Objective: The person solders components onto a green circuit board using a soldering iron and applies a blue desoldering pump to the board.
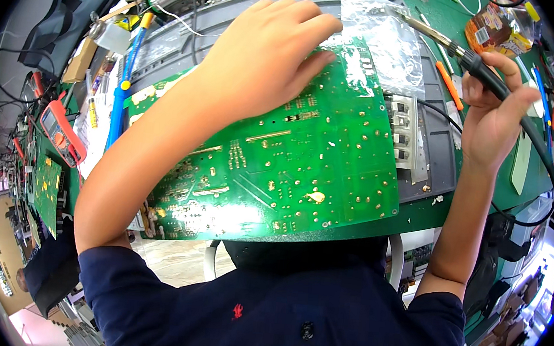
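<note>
Navy shirt (266, 297), cut off below, fills the lower frame. Mid-frame, the left hand (270, 57) hides part of a green circuit board (337, 158); whether that grip pinches it, I cannot tell. Upper right, the right hand (492, 119) holds a soldering iron (485, 73), tip faint against clear plastic (389, 57).

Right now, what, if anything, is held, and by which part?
Right hand: a soldering iron, by its black handle. Left hand: over the green circuit board; whether it grips anything cannot be told.
</note>
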Tool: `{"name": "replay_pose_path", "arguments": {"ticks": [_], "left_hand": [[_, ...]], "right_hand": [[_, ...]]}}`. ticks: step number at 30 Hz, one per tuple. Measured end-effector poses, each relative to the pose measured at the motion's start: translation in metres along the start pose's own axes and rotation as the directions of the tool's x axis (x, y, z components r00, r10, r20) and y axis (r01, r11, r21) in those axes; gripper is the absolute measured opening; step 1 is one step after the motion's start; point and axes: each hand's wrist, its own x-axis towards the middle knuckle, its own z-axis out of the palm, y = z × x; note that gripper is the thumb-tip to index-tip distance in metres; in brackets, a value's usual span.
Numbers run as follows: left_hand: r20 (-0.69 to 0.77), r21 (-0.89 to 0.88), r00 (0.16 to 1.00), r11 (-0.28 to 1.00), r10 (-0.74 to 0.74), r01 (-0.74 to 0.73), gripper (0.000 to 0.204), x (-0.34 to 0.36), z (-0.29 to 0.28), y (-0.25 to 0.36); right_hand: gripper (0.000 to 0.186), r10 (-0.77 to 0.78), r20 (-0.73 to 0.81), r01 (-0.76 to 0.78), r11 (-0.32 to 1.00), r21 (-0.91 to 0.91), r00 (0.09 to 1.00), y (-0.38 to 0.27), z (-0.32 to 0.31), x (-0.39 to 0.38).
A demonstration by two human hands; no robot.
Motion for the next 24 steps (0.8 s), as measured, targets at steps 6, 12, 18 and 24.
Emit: {"name": "replay_pose_path", "arguments": {"ticks": [6, 12, 18, 24], "left_hand": [[0.024, -0.109, 0.997, 0.991, -0.071, 0.073, 0.017, 0.011, 0.033, -0.015], [-0.127, -0.093, 0.992, 0.996, -0.009, -0.003, 0.009, 0.015, 0.03, -0.018], [-0.07, -0.301, 0.995, 0.952, -0.073, 0.049, 0.005, 0.005, 0.026, -0.014], [-0.142, -0.369, 0.989, 0.929, -0.049, -0.007, 0.007, 0.011, 0.029, -0.006]], "right_hand": [[0.063, 0.051, 0.024, -0.049, 0.996, -0.079, 0.998, 0.002, 0.003, -0.002], [0.064, 0.046, 0.017, -0.044, 0.993, -0.106, 0.999, -0.004, -0.006, -0.003], [0.044, 0.106, 0.109, -0.098, 0.992, -0.075, 0.988, 0.002, -0.009, -0.004], [0.032, 0.14, 0.125, -0.122, 0.982, -0.144, 0.982, 0.001, -0.006, -0.003]]}}
